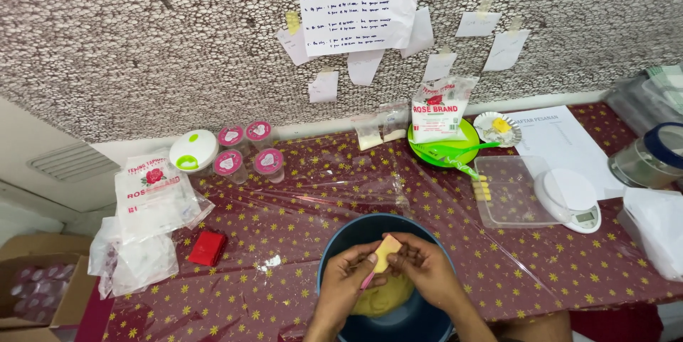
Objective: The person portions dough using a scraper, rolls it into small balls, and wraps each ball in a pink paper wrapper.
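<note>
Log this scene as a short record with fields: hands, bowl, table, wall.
hands: left hand and right hand together hold a pale block above the bowl
bowl: blue bowl, yellow dough inside
table: scale, clear tray, green plate, flour bags, red packet, pink-lidded cups
wall: paper notes

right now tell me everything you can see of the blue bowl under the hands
The bowl is round, dark blue and looks like plastic. It stands upright at the near edge of the table, on clear film over a maroon cloth with yellow stars. Pale yellow dough lies inside. The left hand and right hand hover over it, together holding a pale block. Its near rim is cut off by the frame.
</note>
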